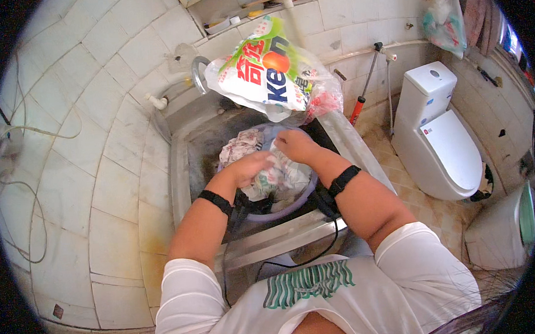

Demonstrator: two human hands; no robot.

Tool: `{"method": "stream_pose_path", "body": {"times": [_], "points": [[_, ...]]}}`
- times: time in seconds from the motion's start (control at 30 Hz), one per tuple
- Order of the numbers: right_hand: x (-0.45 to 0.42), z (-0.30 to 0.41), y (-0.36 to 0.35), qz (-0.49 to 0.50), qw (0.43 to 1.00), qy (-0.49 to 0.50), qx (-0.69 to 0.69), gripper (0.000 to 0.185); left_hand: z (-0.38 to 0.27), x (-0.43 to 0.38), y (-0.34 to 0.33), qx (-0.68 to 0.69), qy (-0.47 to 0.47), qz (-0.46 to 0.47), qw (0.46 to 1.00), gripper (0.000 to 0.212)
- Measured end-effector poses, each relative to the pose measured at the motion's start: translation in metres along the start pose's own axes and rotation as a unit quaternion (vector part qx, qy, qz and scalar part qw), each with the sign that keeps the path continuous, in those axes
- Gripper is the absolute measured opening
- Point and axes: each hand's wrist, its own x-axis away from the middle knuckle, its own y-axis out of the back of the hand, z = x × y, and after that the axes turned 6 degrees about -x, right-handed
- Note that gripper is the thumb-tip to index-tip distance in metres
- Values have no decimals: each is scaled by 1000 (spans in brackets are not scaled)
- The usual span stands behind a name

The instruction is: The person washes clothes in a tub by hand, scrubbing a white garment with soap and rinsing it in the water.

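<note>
A purple plastic basin (pixel 291 207) holding several wet garments stands inside a metal sink (pixel 271 243). Over the basin, my left hand (pixel 253 168) is somewhat blurred and its fingers are at a white cloth with green marks (pixel 268 179). My right hand (pixel 294 145), its fingers curled, grips the upper part of pale white cloth (pixel 296 165). A pinkish patterned garment (pixel 242 145) is heaped at the basin's left, and light blue cloth (pixel 270 132) lies behind. Dark cloth shows near the basin's front. Black bands circle both of my wrists.
A detergent bag (pixel 263 73) lies across the sink's back edge beside a curved metal faucet (pixel 198 73). On the right are a red-handled pump or tool (pixel 357 110), a white toilet (pixel 450 145) and a white bin (pixel 496 233). A black cable hangs over the sink's front rim.
</note>
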Motion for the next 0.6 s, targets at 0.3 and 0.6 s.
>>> {"method": "stream_pose_path", "body": {"times": [0.3,0.6], "points": [[21,59,25,181,894,-68,-404,62,-40,38,-14,602,-172,-209,751,26],[12,16,0,145,972,48,-179,30,-19,13,-36,698,-168,-349,602,27]]}}
